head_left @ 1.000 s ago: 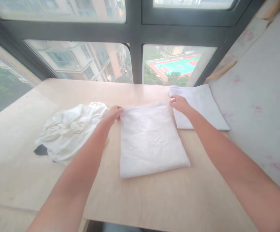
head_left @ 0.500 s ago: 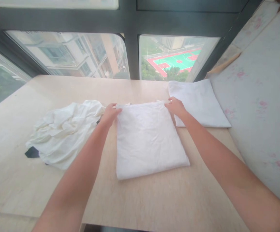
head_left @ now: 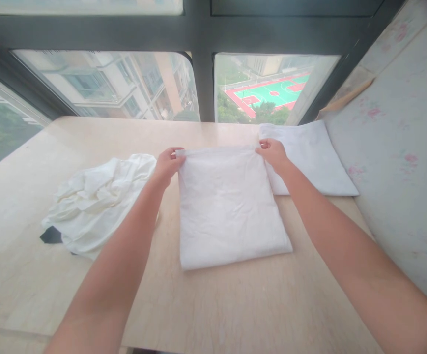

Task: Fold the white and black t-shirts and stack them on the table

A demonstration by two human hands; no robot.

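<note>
A folded white cloth lies in the middle of the wooden surface, its front edge resting flat. My left hand pinches its far left corner between thumb and fingers. At the far right corner, my right hand grips the same edge in a similar pinch. That far edge looks slightly raised and pulled straight between the two hands. Just beyond my right hand lies a second folded white cloth. To the left, partly behind my left forearm, sits a crumpled white cloth with dark patches at its edge.
The pale wooden surface runs back to a dark window frame. A wall with a floral pattern bounds the right side. Buildings and a green and red sports court show through the glass.
Both hands have lifted the far edge of the middle cloth a little and moved it away from me, straightening it. The view has shifted slightly.
</note>
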